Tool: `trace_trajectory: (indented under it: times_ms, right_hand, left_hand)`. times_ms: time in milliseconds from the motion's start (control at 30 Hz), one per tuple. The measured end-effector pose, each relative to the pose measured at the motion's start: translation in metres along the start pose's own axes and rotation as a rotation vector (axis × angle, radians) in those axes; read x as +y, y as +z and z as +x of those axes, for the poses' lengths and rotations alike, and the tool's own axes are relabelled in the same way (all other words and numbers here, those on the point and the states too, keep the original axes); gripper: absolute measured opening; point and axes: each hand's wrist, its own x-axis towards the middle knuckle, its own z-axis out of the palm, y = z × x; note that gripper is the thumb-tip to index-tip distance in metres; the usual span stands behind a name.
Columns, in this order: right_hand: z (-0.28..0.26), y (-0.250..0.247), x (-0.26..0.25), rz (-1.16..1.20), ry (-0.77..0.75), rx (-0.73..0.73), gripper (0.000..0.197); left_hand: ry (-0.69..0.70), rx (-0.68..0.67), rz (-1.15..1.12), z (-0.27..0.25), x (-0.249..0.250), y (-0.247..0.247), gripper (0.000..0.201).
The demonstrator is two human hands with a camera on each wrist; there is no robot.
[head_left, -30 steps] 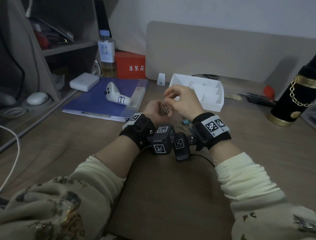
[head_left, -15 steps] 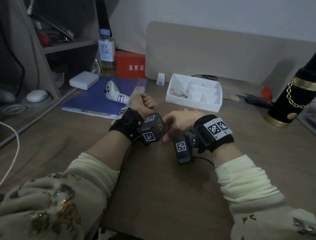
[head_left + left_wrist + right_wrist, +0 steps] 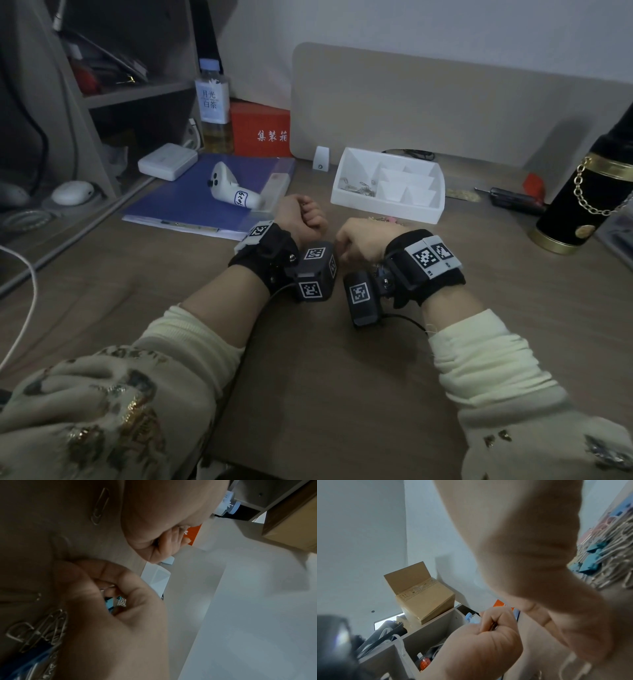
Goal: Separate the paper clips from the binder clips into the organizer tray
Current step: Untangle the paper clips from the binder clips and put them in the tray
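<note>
On the wooden desk point(image 3: 325, 359), both forearms reach forward, wrists close together. The right hand point(image 3: 359, 240) is turned knuckles-up and bent down to the desktop, its fingers and thumb curled round a blue binder clip point(image 3: 109, 601) with bits of silver wire beside it. It touches a mixed pile of clips point(image 3: 607, 550) – silver paper clips tangled with blue binder clips. The left hand point(image 3: 301, 219) sits just to the left, raised slightly, with its fingers folded into a fist. A thin dark sliver shows between them, and I cannot tell whether it is a clip. One loose paper clip point(image 3: 100, 505) lies near it. Beyond the hands stands the white organizer tray point(image 3: 387, 205) – a few paper clips point(image 3: 358, 186) lie in its left compartment.
</note>
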Motion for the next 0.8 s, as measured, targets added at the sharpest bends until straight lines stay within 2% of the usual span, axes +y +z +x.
trace_trajectory:
  times_ms: [67,167,233,300,533,633,700,800]
  right_hand:
    - [0.001,0.0,0.006,-0.01,0.027,0.05,0.011]
    - [0.006,-0.002,0.018,0.063,0.113,0.204,0.009]
    - [0.007,-0.004,0.024,0.125,0.152,0.304,0.009]
    - [0.007,-0.006,0.026,0.151,0.168,0.344,0.009]
    - [0.008,0.0,0.029,0.245,0.146,0.303,0.015]
    - [0.007,0.001,0.03,0.197,0.136,0.249,0.036]
    - [0.006,0.003,0.029,0.144,0.14,0.177,0.043]
    - [0.007,0.004,0.03,0.168,0.144,0.149,0.03]
  left_hand:
    - [-0.005,-0.013,-0.005,0.0,-0.001,0.0,0.015]
    - [-0.016,-0.013,-0.004,0.003,-0.002,-0.001,0.018]
    - [-0.032,0.0,0.003,0.007,-0.002,-0.004,0.028]
    - [-0.045,0.007,0.002,0.009,-0.002,-0.005,0.035]
    - [-0.05,0.015,0.036,0.011,-0.003,-0.005,0.035]
    - [-0.051,0.016,0.041,0.012,-0.004,-0.005,0.035]
    - [-0.049,0.019,0.049,0.011,-0.004,-0.004,0.032]
    - [-0.033,0.014,0.061,0.007,-0.005,-0.002,0.018]
